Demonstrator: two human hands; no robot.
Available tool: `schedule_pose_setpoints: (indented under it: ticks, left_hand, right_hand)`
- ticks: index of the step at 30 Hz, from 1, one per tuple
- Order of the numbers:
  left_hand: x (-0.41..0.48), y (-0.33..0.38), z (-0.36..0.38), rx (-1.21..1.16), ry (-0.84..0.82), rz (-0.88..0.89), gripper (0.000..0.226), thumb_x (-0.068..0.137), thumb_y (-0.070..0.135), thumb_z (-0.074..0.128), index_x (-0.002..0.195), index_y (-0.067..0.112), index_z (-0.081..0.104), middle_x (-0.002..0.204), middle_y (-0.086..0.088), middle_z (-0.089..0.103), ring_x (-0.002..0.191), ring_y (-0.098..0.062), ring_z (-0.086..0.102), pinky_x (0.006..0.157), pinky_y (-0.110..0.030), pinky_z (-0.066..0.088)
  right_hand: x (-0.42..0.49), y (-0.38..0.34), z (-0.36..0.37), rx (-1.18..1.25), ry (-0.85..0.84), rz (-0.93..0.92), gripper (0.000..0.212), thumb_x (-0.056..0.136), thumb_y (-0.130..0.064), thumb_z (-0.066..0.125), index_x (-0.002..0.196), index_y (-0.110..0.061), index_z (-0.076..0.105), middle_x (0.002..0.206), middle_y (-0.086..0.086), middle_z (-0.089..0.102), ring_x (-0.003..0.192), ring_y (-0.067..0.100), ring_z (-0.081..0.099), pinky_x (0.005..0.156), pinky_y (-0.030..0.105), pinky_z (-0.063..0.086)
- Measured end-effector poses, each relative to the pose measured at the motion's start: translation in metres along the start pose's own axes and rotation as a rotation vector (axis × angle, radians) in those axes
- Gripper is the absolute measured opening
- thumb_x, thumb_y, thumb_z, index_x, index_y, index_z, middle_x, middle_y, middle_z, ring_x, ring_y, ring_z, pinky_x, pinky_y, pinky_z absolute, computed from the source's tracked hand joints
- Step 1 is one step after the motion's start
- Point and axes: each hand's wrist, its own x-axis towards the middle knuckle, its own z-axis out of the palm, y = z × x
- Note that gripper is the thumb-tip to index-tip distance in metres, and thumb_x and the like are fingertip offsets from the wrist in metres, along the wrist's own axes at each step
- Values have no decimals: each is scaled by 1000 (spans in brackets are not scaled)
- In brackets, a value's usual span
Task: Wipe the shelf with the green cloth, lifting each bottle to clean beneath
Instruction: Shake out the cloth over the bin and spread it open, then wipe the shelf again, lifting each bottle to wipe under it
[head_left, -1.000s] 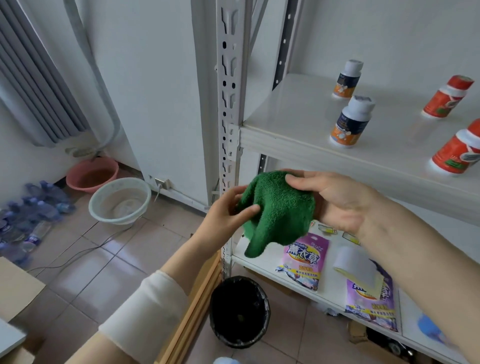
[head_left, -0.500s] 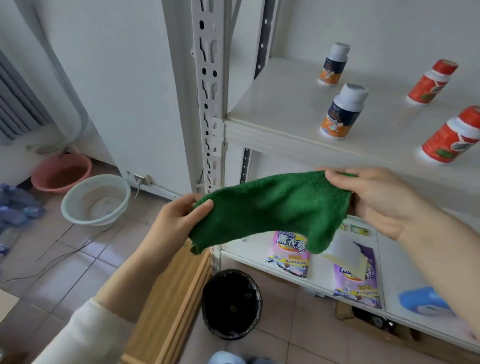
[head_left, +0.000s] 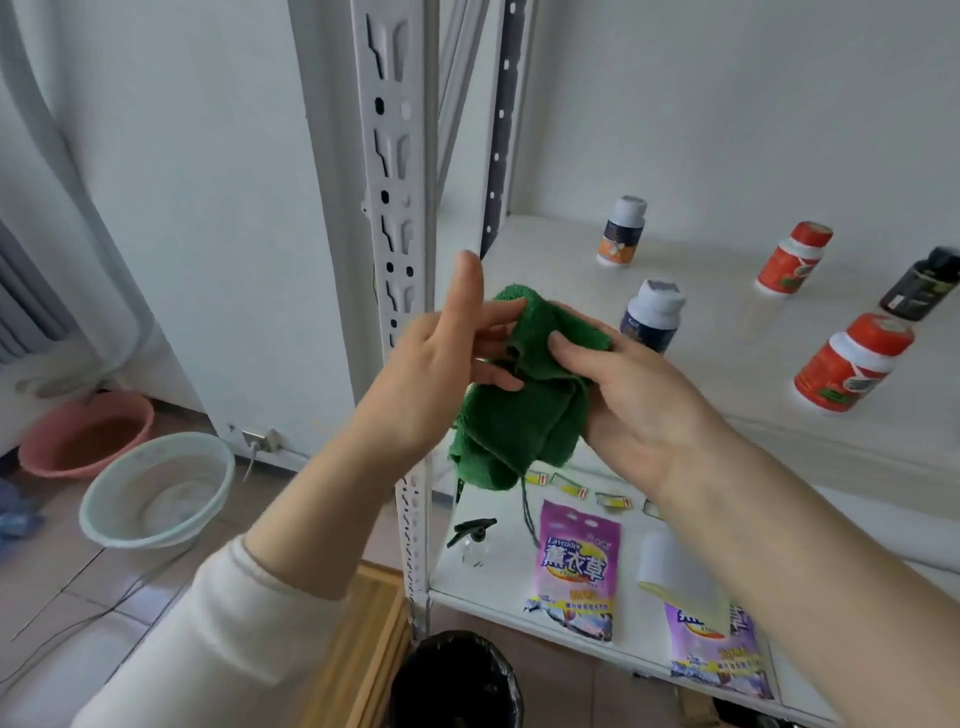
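Bunched green terry cloth (head_left: 524, 400) held up in front of the white shelf board (head_left: 727, 332), off its surface. Right hand (head_left: 639, 400) cupping and gripping the cloth from the right, thumb on top. Left hand (head_left: 441, 374) touching the cloth's left edge with fingertips, index finger raised, grip loose. Behind, upright on the shelf: two white-capped dark bottles (head_left: 652, 314), two red-capped orange bottles (head_left: 852, 364), one black bottle (head_left: 922, 291)
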Motion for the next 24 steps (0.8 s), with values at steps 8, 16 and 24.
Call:
schedule_pose_setpoints:
  ticks: [8, 16, 24]
  left_hand:
    - [90, -33, 11, 631, -71, 35, 36, 97, 33, 34, 122, 17, 55, 126, -3, 57, 113, -16, 52, 96, -27, 36]
    - [121, -98, 25, 1268, -273, 170, 47, 96, 43, 23, 142, 33, 23, 155, 10, 10, 143, -11, 1, 114, -29, -1]
    - [160, -72, 45, 975, 57, -48, 41, 94, 39, 36, 133, 26, 41, 143, 5, 41, 130, -12, 37, 104, -27, 31]
  right_hand:
    - [67, -89, -21, -718, 126, -140, 7, 89, -9, 55, 95, -11, 54, 86, 7, 49, 80, 16, 49, 78, 27, 44]
    - [101, -138, -63, -1434, -136, -228, 27, 86, -34, 58, 108, -21, 65, 107, -5, 65, 104, 10, 58, 89, 22, 41]
    - [173, -151, -79, -1764, -502, -243, 44, 89, -45, 46, 130, -30, 47, 135, -12, 49, 118, 9, 51, 97, 24, 37]
